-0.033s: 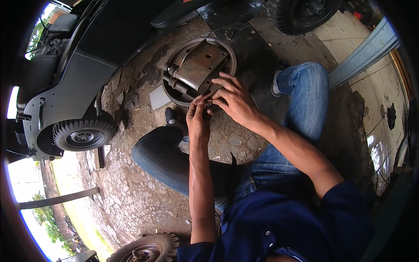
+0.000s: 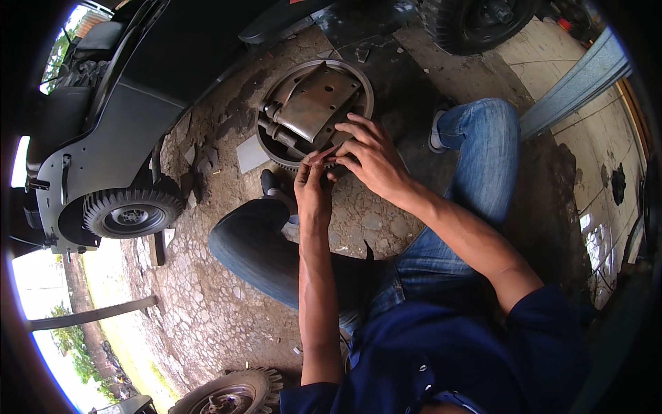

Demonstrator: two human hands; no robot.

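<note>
- A thin reddish piece (image 2: 323, 156) is held at the near edge of the toothed metal ring (image 2: 367, 91), pinched by the fingers of the left hand (image 2: 314, 193); it could be dropped if that small grip were loosened.
- At the piece's far end, the right hand (image 2: 372, 160) is placed over the ring's near right side, its upper fingers spread; whether its lower fingers and thumb are closed on the piece cannot be told, so the piece could be twisted or bent by an uneven pull.
- If let go, the piece could be lost among the parts inside the ring, under the metal plate (image 2: 318, 103) or beside the rods (image 2: 283, 136), since gaps are left there.
- If dropped short of the ring, it could be hard to find on the cracked floor (image 2: 358, 224), where its colour might be masked by rubble.
- Knuckles could be scraped on the ring's teeth if either hand slipped.
- The ring could be nudged by the shoe (image 2: 270, 181) placed just before its near left edge.
</note>
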